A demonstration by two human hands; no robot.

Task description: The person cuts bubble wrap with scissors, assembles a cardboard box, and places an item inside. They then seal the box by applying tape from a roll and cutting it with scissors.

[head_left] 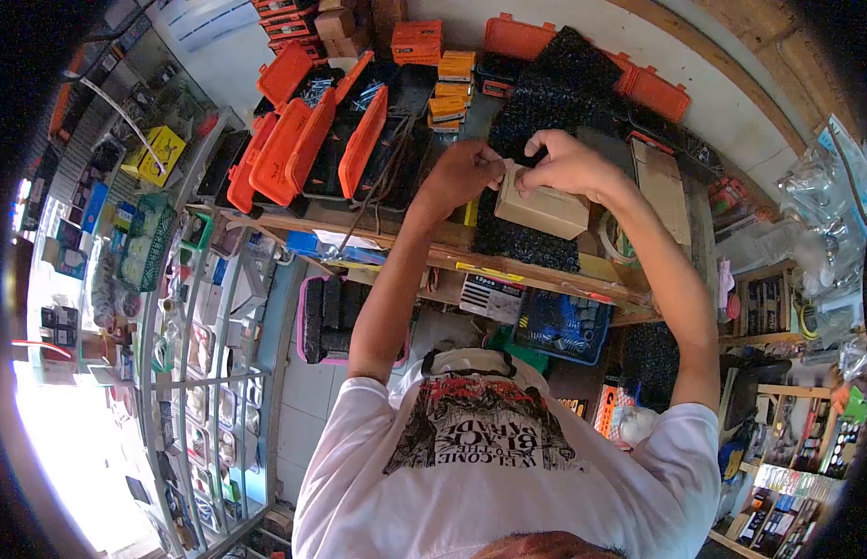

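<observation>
A small brown cardboard box (545, 212) sits on black bubble wrap (522, 244) on the wooden workbench. My left hand (458, 177) is closed, its fingertips pinched together at the box's far left corner. Over the box's far edge, my right hand (575, 166) has its thumb and fingers bent around the top, touching it. Whether a thin strip or flap lies between the fingertips is too small to make out. Beside the box, near my right forearm, rests a roll of tape (616, 238), partly hidden.
Open orange-lidded cases (289, 154) with screws stand left on the bench. Small yellow-orange boxes (449, 98) are stacked behind my left hand. Flat cardboard (662, 191) lies at right. Below the bench edge are a blue crate (564, 326) and a pink-rimmed bin (335, 321).
</observation>
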